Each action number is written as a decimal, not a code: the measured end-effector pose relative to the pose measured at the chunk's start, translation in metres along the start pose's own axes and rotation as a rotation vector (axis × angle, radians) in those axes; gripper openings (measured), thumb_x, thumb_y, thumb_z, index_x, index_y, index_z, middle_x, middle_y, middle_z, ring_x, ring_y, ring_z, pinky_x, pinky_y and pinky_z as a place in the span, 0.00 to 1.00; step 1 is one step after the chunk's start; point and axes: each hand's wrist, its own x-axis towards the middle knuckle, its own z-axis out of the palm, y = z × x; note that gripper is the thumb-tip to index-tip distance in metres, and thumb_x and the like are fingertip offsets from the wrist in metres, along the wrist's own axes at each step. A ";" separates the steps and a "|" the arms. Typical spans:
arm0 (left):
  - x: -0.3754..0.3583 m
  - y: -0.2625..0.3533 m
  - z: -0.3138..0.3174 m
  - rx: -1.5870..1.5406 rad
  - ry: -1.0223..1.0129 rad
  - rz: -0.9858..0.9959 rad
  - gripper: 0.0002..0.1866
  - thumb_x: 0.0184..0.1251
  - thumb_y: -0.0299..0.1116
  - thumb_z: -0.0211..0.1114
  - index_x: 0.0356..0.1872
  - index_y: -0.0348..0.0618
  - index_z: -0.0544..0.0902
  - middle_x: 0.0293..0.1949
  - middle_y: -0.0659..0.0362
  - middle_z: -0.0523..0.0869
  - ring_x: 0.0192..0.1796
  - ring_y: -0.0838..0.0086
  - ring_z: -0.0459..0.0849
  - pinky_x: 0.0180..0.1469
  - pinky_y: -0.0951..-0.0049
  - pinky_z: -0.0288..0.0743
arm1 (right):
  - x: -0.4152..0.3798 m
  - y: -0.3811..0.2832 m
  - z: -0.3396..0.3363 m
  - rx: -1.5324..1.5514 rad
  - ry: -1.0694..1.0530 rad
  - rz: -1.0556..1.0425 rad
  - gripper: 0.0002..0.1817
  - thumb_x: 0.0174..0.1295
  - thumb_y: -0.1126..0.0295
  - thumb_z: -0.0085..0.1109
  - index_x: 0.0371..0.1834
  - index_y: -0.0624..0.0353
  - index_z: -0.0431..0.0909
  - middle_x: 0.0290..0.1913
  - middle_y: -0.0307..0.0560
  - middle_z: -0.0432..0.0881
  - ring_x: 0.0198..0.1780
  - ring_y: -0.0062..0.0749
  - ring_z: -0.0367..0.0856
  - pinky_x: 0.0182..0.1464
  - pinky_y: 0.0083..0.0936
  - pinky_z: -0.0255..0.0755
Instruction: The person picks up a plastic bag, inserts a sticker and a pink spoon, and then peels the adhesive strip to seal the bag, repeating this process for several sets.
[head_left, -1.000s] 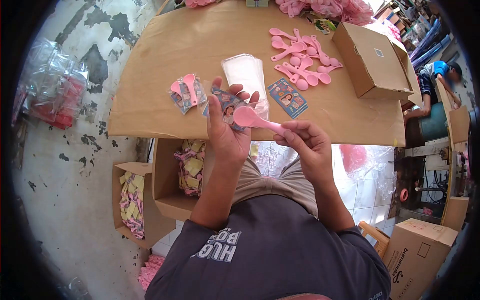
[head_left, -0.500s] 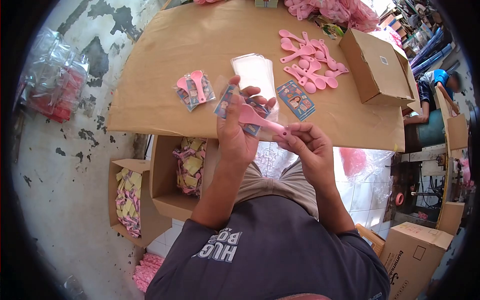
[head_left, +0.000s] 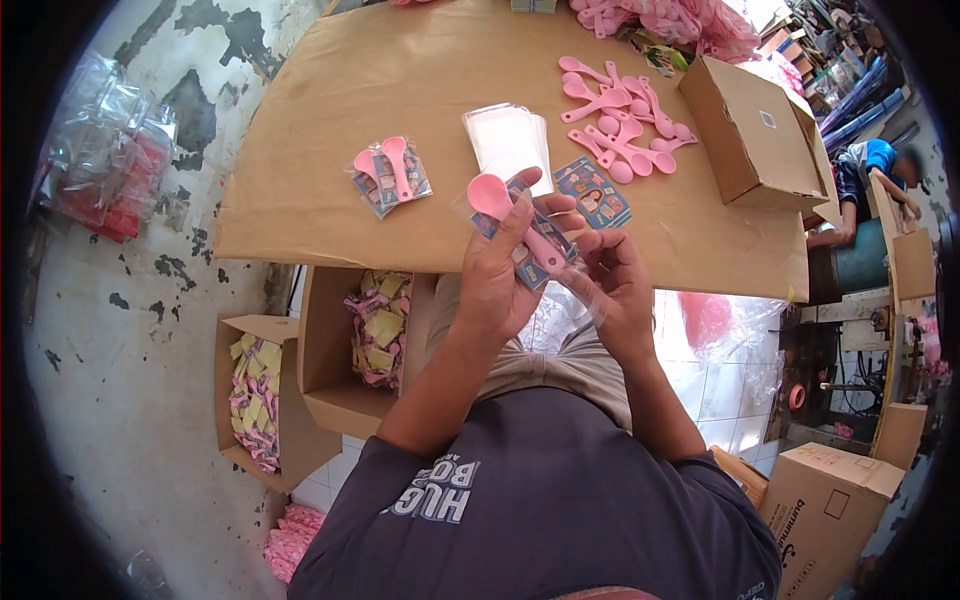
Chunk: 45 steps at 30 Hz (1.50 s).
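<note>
My left hand (head_left: 493,285) is closed around a clear plastic bag with a blue printed card (head_left: 531,272) and a pink spoon (head_left: 489,196). The spoon's bowl points up and away from me, its handle toward my right hand. My right hand (head_left: 618,297) pinches the loose clear end of the plastic bag (head_left: 578,279). Just beyond my hands are a stack of white sheets or sleeves (head_left: 508,140) and a pile of blue printed cards (head_left: 598,196). To the left lie packets of pink spoons with cards (head_left: 391,175).
Loose pink spoons (head_left: 625,120) lie beside a cardboard box (head_left: 752,135) on the brown-covered table (head_left: 330,110). Below the table's edge, open cartons (head_left: 318,340) hold many small packets. Another person (head_left: 868,185) sits at the far right.
The spoon has turned more upright and lies further along the card, its bowl now above my left thumb. My right hand has shifted from the spoon's handle end to the bag's loose end.
</note>
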 end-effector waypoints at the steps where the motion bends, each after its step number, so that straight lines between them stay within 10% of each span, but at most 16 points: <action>1: 0.001 0.000 0.002 0.002 0.000 -0.004 0.26 0.84 0.36 0.56 0.76 0.40 0.64 0.55 0.49 0.83 0.56 0.63 0.87 0.58 0.57 0.86 | 0.001 0.001 -0.002 0.002 0.004 0.001 0.19 0.65 0.70 0.75 0.50 0.57 0.72 0.42 0.33 0.79 0.41 0.14 0.77 0.47 0.17 0.72; 7: 0.005 -0.003 0.009 -0.007 -0.022 -0.097 0.24 0.85 0.35 0.55 0.74 0.40 0.63 0.58 0.46 0.82 0.58 0.62 0.86 0.64 0.50 0.84 | 0.002 -0.002 -0.009 -0.189 0.043 -0.071 0.26 0.61 0.69 0.78 0.58 0.57 0.72 0.41 0.38 0.79 0.41 0.17 0.76 0.43 0.19 0.72; 10: 0.009 -0.006 0.007 0.028 0.001 -0.116 0.23 0.84 0.35 0.55 0.73 0.40 0.64 0.60 0.45 0.81 0.61 0.61 0.85 0.66 0.49 0.82 | 0.002 -0.015 -0.009 -0.485 0.245 -0.493 0.25 0.59 0.68 0.78 0.59 0.56 0.80 0.45 0.46 0.81 0.49 0.30 0.79 0.49 0.28 0.75; 12: 0.013 -0.008 0.006 -0.013 0.069 -0.120 0.22 0.84 0.35 0.56 0.71 0.40 0.66 0.61 0.42 0.81 0.63 0.54 0.84 0.65 0.48 0.83 | 0.001 -0.020 -0.027 -0.832 0.025 -0.848 0.16 0.59 0.65 0.77 0.50 0.54 0.89 0.57 0.56 0.83 0.62 0.45 0.77 0.60 0.39 0.74; 15: 0.014 0.000 0.008 0.053 0.073 -0.159 0.24 0.83 0.36 0.56 0.73 0.39 0.64 0.67 0.42 0.77 0.68 0.57 0.79 0.70 0.48 0.78 | -0.004 -0.027 -0.039 -0.539 -0.095 -0.748 0.07 0.61 0.64 0.74 0.38 0.53 0.93 0.68 0.59 0.79 0.71 0.51 0.73 0.69 0.43 0.68; 19: 0.014 0.010 0.008 -0.105 -0.041 -0.256 0.28 0.85 0.43 0.52 0.75 0.36 0.62 0.72 0.38 0.72 0.75 0.50 0.73 0.73 0.42 0.72 | 0.002 -0.030 -0.052 -0.318 0.096 -0.514 0.11 0.65 0.69 0.69 0.49 0.55 0.90 0.72 0.60 0.76 0.75 0.53 0.69 0.73 0.45 0.64; 27: 0.005 0.000 0.013 -0.017 -0.036 -0.358 0.29 0.86 0.46 0.50 0.75 0.36 0.63 0.73 0.40 0.71 0.77 0.56 0.71 0.75 0.54 0.70 | 0.029 -0.032 -0.035 -0.903 -0.154 -0.766 0.18 0.56 0.69 0.71 0.51 0.40 0.91 0.78 0.52 0.69 0.80 0.55 0.63 0.76 0.49 0.63; 31: 0.002 0.008 0.005 -0.099 -0.082 -0.381 0.31 0.86 0.47 0.50 0.78 0.36 0.61 0.75 0.40 0.70 0.77 0.57 0.70 0.75 0.56 0.69 | 0.039 -0.036 -0.031 -0.488 -0.204 -0.751 0.20 0.49 0.73 0.74 0.49 0.50 0.90 0.70 0.54 0.80 0.75 0.55 0.70 0.74 0.48 0.64; 35: -0.002 0.022 0.003 0.161 -0.069 -0.161 0.33 0.83 0.48 0.55 0.77 0.36 0.63 0.72 0.43 0.75 0.73 0.62 0.76 0.71 0.61 0.74 | 0.023 -0.043 -0.020 -0.278 0.044 -0.389 0.14 0.59 0.76 0.72 0.49 0.63 0.87 0.53 0.49 0.89 0.55 0.36 0.85 0.60 0.33 0.75; 39: -0.010 0.022 0.011 0.518 -0.170 -0.052 0.26 0.79 0.36 0.64 0.72 0.34 0.72 0.56 0.51 0.88 0.54 0.75 0.88 0.55 0.74 0.83 | 0.018 -0.044 -0.009 -0.199 -0.050 -0.114 0.20 0.67 0.76 0.69 0.62 0.63 0.78 0.38 0.41 0.88 0.35 0.16 0.79 0.42 0.16 0.72; 45: -0.016 0.016 0.014 0.764 0.036 -0.053 0.19 0.79 0.30 0.64 0.66 0.38 0.80 0.40 0.57 0.91 0.36 0.84 0.87 0.32 0.83 0.82 | 0.009 -0.033 -0.005 -0.172 0.120 -0.040 0.20 0.67 0.76 0.68 0.61 0.61 0.76 0.38 0.42 0.87 0.37 0.22 0.82 0.44 0.20 0.75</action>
